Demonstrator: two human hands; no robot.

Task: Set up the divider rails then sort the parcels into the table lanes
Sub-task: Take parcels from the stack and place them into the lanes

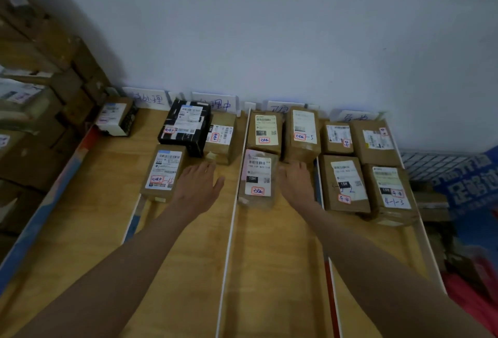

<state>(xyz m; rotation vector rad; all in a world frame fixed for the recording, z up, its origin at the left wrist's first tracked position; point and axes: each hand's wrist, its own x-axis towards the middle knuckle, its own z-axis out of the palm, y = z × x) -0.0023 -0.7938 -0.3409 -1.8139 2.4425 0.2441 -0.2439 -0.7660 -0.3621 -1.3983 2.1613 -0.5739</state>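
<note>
A wooden table is split into lanes by white divider rails. Cardboard parcels with white labels lie at the far ends of the lanes. My left hand hovers flat with straight fingers in the second lane, just right of a labelled parcel and below a small brown parcel. In the third lane my right hand reaches out with open fingers beside a taped parcel, its fingertips at the base of a taller parcel. Neither hand holds anything.
A black parcel and a lone parcel sit further left. Several parcels fill the right lane. Handwritten lane signs lean on the wall. Stacked cartons rise at left; blue-printed material lies beyond the right edge.
</note>
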